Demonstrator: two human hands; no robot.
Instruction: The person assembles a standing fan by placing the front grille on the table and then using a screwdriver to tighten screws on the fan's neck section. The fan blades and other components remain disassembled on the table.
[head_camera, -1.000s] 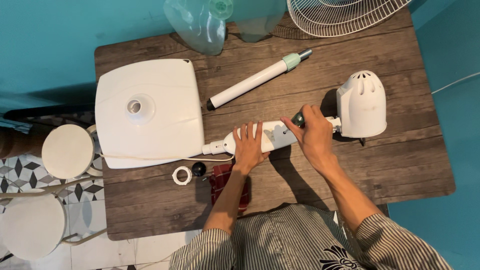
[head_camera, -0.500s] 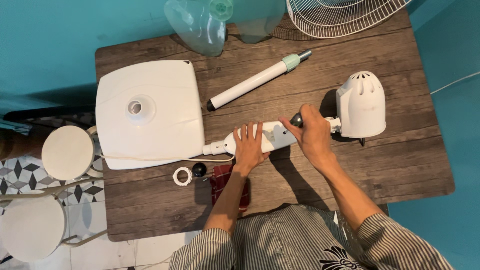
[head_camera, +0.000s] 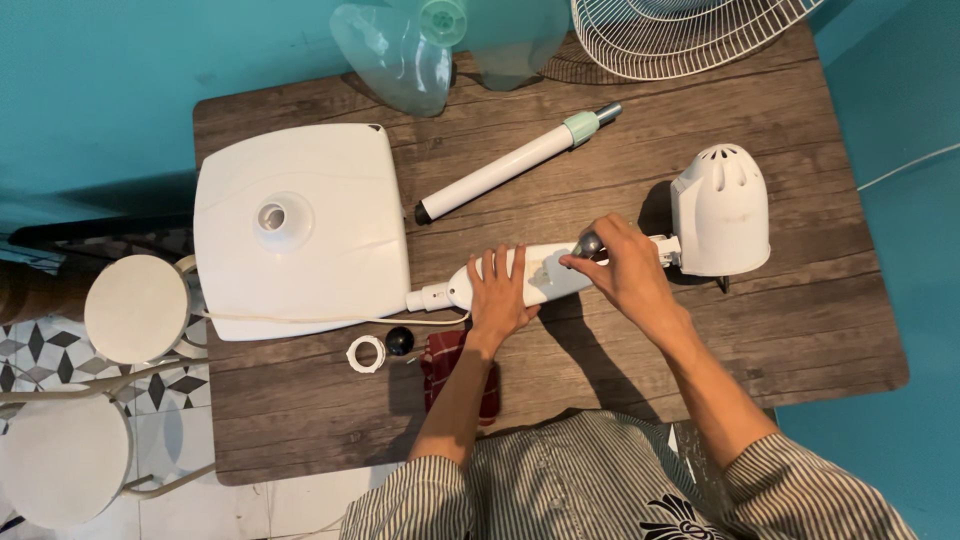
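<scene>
From the head camera, the left hand (head_camera: 500, 290) lies flat, fingers spread, pressing the white fan neck (head_camera: 545, 278) on the wooden table (head_camera: 780, 330). The right hand (head_camera: 625, 268), wrist bent, pinches a screwdriver handle (head_camera: 588, 245) upright over that neck, beside the motor housing (head_camera: 722, 210).

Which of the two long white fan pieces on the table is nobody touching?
The white tube with the pale green collar, lying slanted and alone. The other, the white fan neck, lies under the left hand and right hand.
</scene>
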